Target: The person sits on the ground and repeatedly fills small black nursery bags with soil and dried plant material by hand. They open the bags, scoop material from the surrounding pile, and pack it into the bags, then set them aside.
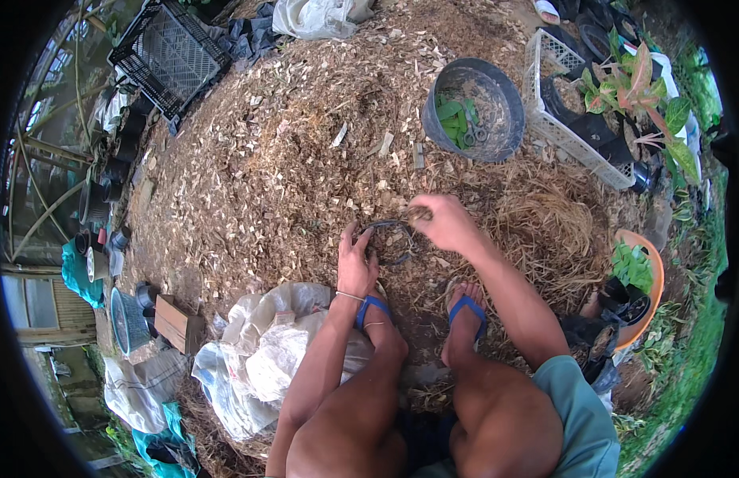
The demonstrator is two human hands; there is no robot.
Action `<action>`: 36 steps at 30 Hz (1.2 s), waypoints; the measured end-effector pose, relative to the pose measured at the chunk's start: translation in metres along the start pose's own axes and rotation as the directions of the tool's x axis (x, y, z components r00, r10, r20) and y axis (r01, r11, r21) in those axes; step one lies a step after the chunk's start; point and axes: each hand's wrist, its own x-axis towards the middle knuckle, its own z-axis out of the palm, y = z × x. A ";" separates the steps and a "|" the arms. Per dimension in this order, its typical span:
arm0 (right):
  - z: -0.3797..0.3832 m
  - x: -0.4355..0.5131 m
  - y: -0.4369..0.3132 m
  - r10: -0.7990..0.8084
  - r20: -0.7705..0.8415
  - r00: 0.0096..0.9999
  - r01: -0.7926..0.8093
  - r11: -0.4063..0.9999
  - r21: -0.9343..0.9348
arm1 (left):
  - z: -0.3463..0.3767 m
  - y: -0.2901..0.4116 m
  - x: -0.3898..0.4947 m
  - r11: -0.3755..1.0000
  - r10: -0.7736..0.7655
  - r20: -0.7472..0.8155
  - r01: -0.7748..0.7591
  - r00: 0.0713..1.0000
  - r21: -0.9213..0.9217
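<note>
Between my feet and the wood-chip heap is a round black rim, perhaps of a plastic pot or bag, with brown chips inside it. My left hand touches the left side of this rim, fingers spread around its edge. Over its upper right side, my right hand has its fingers curled around a small clump of brown chips. The right hand is slightly blurred. How deep the black container sits cannot be seen.
A dark basin holds green leaves and scissors. White plastic sacks lie by my left leg. Potted plants stand in a white crate. An orange container is at the right, a black crate at upper left.
</note>
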 end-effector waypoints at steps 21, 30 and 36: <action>0.104 -0.025 0.026 -0.475 0.097 0.875 0.460 0.749 -0.477 | -0.009 -0.001 -0.002 0.989 -0.021 -0.044 0.027 0.999 0.143; 0.101 -0.024 0.030 -0.547 0.174 0.819 0.552 0.668 -0.499 | -0.012 -0.012 0.005 0.995 -0.061 -0.239 0.077 0.969 0.057; 0.098 -0.033 0.025 -0.502 0.137 0.854 0.501 0.721 -0.479 | -0.016 -0.036 0.005 0.974 -0.127 -0.457 0.198 0.880 0.111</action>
